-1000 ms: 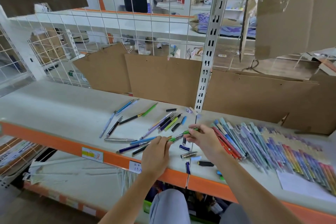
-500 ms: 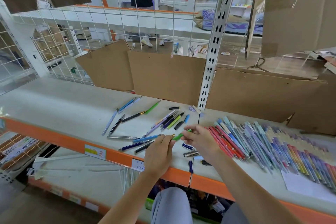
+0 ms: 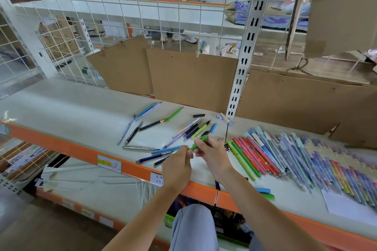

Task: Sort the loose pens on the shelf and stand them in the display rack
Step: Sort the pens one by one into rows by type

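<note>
You hold the green pen [image 3: 199, 142] between both hands just left of the upright post [image 3: 243, 63]: your right hand [image 3: 213, 154] pinches its upper half, your left hand [image 3: 179, 166] pinches the lower tip. Its axis runs from near-left to far-right.
</note>
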